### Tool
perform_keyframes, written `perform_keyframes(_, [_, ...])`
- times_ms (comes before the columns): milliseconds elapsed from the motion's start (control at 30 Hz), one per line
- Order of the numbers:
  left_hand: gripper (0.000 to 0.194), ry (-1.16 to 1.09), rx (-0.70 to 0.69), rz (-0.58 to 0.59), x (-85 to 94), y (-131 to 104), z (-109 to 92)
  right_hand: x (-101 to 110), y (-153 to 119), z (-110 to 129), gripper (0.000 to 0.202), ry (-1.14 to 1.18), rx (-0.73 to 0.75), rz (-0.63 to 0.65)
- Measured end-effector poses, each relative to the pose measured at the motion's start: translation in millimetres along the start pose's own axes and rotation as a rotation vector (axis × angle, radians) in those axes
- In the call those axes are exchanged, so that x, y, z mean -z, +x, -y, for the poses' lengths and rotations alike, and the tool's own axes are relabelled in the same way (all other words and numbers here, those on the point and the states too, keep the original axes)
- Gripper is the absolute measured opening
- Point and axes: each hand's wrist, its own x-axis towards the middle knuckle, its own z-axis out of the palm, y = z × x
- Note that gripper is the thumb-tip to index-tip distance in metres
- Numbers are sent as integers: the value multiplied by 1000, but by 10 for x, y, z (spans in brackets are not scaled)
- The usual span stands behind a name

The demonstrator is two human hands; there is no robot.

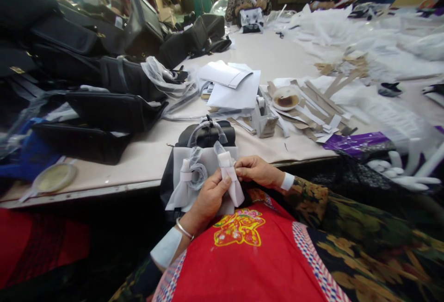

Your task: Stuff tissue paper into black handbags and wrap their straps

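"White wrap (pixel 228 161): where is it?"

"Front of the black bag (pixel 189 136), right half, over a white sheet (pixel 212 155). Bag stands at the table (pixel 145 169) edge, just in front of the red apron (pixel 277 251)."

"Grip?"

"Left hand (pixel 210 192) has thumb and fingers closed on the wrap's banded middle, from the left. Right hand (pixel 260 171) pinches its right edge, thumb against finger. How hard either one presses, can't tell."

"Handling?"

"Wrap looks light and soft, thin, foam-like. Should bend easily, probably creases or tears if yanked. Nothing heavy there."

"Best hold?"

"At the narrow band, I'd say, one hand steadying, the other on the loose edge. Flared lower end looks floppy, poor handle."

"Bag itself?"

"Smooth, leather-like, maybe slippery, surely heavier than the wrap. Lift by the body, not the plastic-covered handle (pixel 219 131); that film might slide."

"Left half?"

"Second wrap (pixel 179 191), also banded, with a coiled strap (pixel 198 177) in clear plastic beside it. Neither hand grips those. Coil looks springy, could loosen if snagged."

"Nearby?"

"Tape dispenser (pixel 264 119) behind the bag, to the right; paper stack (pixel 236 90) near it. Done."
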Motion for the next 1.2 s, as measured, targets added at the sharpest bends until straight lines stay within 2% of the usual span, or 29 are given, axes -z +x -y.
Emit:
perform_keyframes(100, [40,114,-81,19,-16,31,-19,-53,7,21,31,-161,18,-56])
perform_keyframes(233, [33,492,-223,13,-5,-8,-245,-102,-57,2,24,-639,127,-259])
perform_keyframes(300, [28,663,-317,6,127,-96,-409,-80,-155,-91,30,-782,79,-333])
perform_keyframes(333, [26,720,-374,-47,241,-152,-476,-56,-218,-161,34,-819,33,-364])
perform_keyframes(367, [25,765,-429,-148,385,-212,-521,-26,-284,-242,38,-836,-16,-387])
perform_keyframes(433, [22,853,-492,-476,725,-319,-514,34,-405,-422,44,-807,-104,-368])
perform_keyframes(467, [22,902,-475,-647,895,-356,-458,55,-448,-512,47,-758,-137,-319])
perform_keyframes(500, [25,934,-427,-746,1046,-378,-370,67,-474,-597,50,-682,-158,-255])
perform_keyframes(533, [29,933,-340,-779,1167,-385,-259,70,-480,-673,54,-588,-168,-190])
perform_keyframes(600, [39,931,-222,-752,1300,-361,-18,53,-436,-794,58,-383,-171,-123])
perform_keyframes(700, [44,1009,-250,-677,1257,-301,207,11,-303,-901,55,-140,-180,-132])
perform_keyframes(767, [45,1084,-332,-743,1134,-302,180,-9,-236,-951,48,-60,-191,-134])
perform_keyframes(833, [46,1163,-463,-843,977,-361,32,-26,-202,-1010,40,-19,-201,-170])
perform_keyframes(867, [46,1193,-549,-833,893,-411,-62,-35,-193,-1045,36,4,-217,-202])
perform_keyframes(900, [45,1203,-630,-746,808,-472,-150,-46,-186,-1080,32,30,-238,-234])
perform_keyframes(933, [45,1188,-691,-580,726,-538,-219,-59,-177,-1114,28,58,-262,-258])
perform_keyframes(1000, [45,1129,-726,-173,588,-667,-267,-91,-152,-1167,22,121,-305,-266])
perform_keyframes(1033, [46,1115,-713,-11,539,-719,-240,-110,-138,-1184,21,156,-318,-250])
perform_keyframes(1067, [48,1127,-699,87,505,-757,-187,-130,-125,-1192,19,190,-326,-228])
perform_keyframes(1100, [49,1162,-703,121,486,-779,-117,-150,-114,-1194,18,222,-327,-205])
perform_keyframes(1200, [48,1314,-803,37,464,-771,60,-208,-118,-1163,17,294,-295,-158])
